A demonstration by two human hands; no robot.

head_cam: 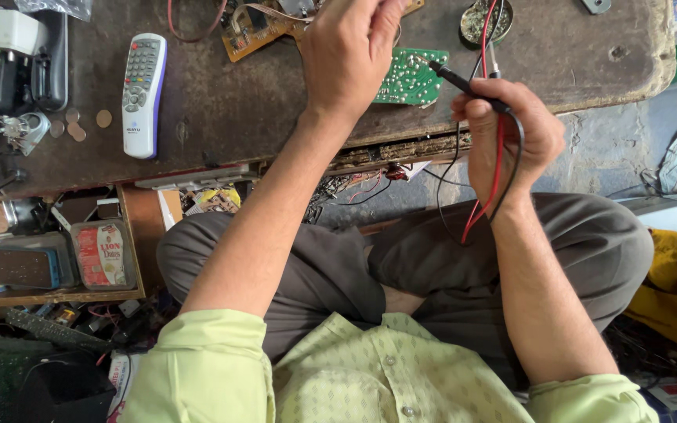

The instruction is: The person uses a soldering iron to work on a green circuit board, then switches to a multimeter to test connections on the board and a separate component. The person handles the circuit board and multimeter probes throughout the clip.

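A worn, dark brown wooden tabletop (291,117) is spread across the upper part of the frame, and below it a seated lap in grey trousers is seen. A white, oblong remote control with grey buttons (143,94) is laid flat at upper left, its long axis running nearly top to bottom. A small green printed circuit board (410,76) is placed at upper centre, close to the tabletop's near edge.

The left hand (350,55) is held over the board's left end, with its fingers curled downward; what is pinched beneath them is hidden, so whether it is gripping something cannot be told. The right hand (511,133) is kept to the right of the board and slightly lower in the frame, closed around a slim black test probe (464,84) and another probe beside it, with red and black leads (491,184) trailed down over the wrist.

The black probe's long axis is pointed up and to the left, and its tip is brought to the board's right edge, touching or very nearly so. The board thus lies up and left of the right hand, between both hands, and the left hand is the nearer.

A few round brown coins (80,125) are scattered at far left.
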